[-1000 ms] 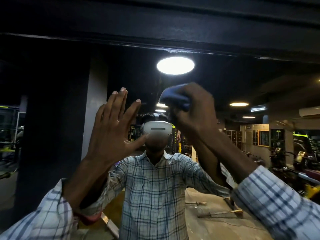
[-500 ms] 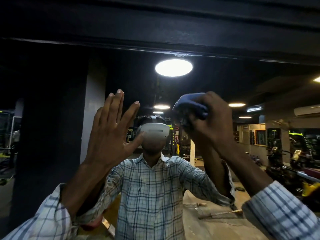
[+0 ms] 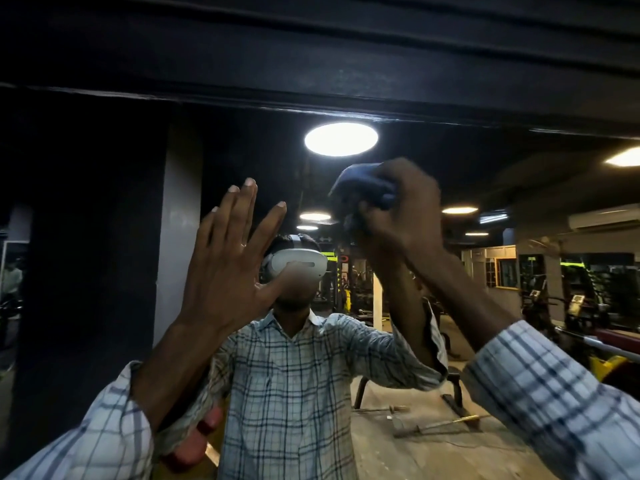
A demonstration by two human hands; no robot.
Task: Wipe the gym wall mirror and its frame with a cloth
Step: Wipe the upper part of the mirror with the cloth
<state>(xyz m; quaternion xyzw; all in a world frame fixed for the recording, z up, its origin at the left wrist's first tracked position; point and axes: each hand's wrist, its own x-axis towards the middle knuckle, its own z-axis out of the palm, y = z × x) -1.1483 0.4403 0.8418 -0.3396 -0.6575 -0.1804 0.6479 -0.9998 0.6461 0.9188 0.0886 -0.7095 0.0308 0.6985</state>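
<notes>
Wiping the upper glass with one hand braced

The right hand (image 3: 401, 209) grips a bunched blue cloth (image 3: 360, 188) and holds it against the mirror (image 3: 242, 150) above head height, below the dark frame (image 3: 311, 64). Bunched like this, the cloth makes a firm pad for rubbing. The left hand (image 3: 225, 268) is open with fingers spread, seemingly flat on the glass to steady the high reach.

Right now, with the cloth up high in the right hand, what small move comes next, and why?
Probably slide the right hand straight up: it grips the blue cloth bunched against the mirror below the dark frame, with glass between them; the left hand is raised open.
</notes>
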